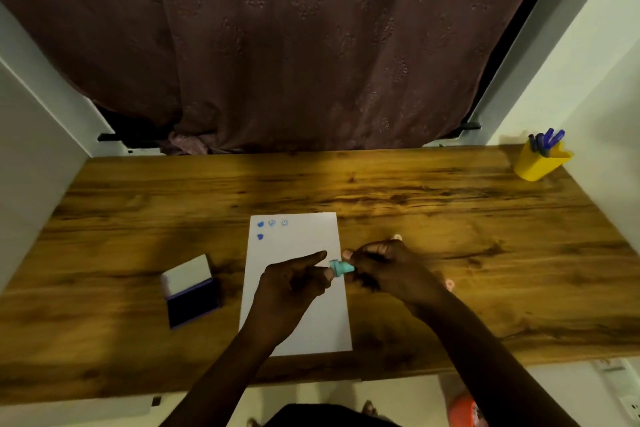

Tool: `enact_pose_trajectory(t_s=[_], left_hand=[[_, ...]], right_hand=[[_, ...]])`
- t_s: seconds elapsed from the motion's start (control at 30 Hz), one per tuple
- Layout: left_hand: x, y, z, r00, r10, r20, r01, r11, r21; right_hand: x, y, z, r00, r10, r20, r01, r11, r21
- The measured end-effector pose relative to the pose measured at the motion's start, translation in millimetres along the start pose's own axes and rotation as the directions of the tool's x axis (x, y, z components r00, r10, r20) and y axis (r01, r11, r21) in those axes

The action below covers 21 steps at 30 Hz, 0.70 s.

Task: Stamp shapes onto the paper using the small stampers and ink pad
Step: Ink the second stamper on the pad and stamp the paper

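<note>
Dark blue-black ink shows in the open ink pad (194, 302), which lies on the wooden bench (415, 204) at my far left, lid tipped back, just beside the sheet. Next comes the white paper (298, 288), lying flat in portrait, with four small blue prints (272, 227) in its far left corner: three in a row and one below the first. Over the middle of the sheet my left hand (294, 282) has its forefinger stretched out, and its thumb and a finger appear to nip one end of the teal stamper (341, 268). My right hand (384, 265) pinches the other end, so the stamper hangs sideways between both hands, just above the paper's right edge. Two more small pale stampers (449, 284) lie on the bench near my right hand. At the far right stands a yellow pen cup (540, 163).

I judge I am between prints, readying this stamper, perhaps uncapping it; I cannot tell. Next it needs turning face down and carrying left to the pad.
</note>
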<state>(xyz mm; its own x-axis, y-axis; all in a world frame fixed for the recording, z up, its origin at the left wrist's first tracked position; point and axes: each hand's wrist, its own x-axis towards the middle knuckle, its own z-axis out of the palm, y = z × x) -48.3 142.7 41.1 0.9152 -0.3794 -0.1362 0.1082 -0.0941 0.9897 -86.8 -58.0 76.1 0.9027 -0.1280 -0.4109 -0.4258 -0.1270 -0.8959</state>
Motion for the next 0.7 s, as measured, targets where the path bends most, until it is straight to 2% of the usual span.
enact_pose_trajectory(t_s=[0.1, 0.33, 0.53, 0.7], left_hand=[[-5.4, -1.6, -19.7, 0.999, 0.012, -0.049, -0.011, 1.000, 0.016], [-19.6, -9.8, -60.2, 0.990, 0.104, -0.098, -0.085, 0.980, 0.182], [-30.9, -16.8, -98.9, 0.982, 0.025, -0.187, -0.001, 0.992, 0.127], [-43.8, -29.0, -138.4, 0.955, -0.048, -0.292, 0.045, 0.999, -0.016]], right_hand=[[5.7, -2.0, 24.3, 0.999, 0.002, 0.044, -0.003, 1.000, 0.020], [19.5, -10.1, 74.3, 0.987, 0.114, 0.116, -0.112, 0.993, -0.026], [29.1, -17.2, 105.7, 0.969, -0.018, 0.247, 0.022, 1.000, -0.015], [45.7, -22.8, 142.7, 0.966, -0.091, 0.241, 0.120, 0.987, -0.109]])
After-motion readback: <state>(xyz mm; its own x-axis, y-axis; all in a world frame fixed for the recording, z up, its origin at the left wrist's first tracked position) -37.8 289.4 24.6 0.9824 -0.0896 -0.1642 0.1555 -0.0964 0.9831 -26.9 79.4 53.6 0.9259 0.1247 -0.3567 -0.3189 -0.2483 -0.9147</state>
